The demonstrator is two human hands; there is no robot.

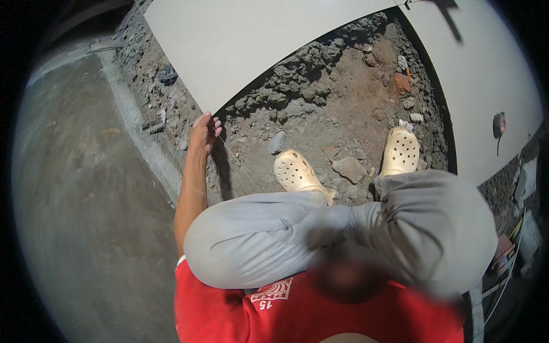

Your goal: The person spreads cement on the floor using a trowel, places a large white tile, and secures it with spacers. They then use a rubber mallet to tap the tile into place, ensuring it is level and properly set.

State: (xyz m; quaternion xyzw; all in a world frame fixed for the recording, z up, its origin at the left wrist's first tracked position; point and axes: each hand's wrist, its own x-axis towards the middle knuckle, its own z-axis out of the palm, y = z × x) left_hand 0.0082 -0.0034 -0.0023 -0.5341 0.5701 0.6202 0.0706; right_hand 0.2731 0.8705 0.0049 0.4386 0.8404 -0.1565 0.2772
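My left hand has its fingers curled at the lower corner of a large pale tile. A thin string runs from near that hand down toward my knees; whether my fingers also hold it, I cannot tell. Under the tile's edge lies lumpy grey mortar. My right hand is not visible. My cream perforated clogs rest on rough dirt and rubble, below my bent legs in grey trousers.
A second pale tile lies on the right, bearing a small tape measure. Smooth concrete floor with a lighter edge strip spans the left. Stones and an orange fragment lie in the dirt. Assorted items sit at lower right.
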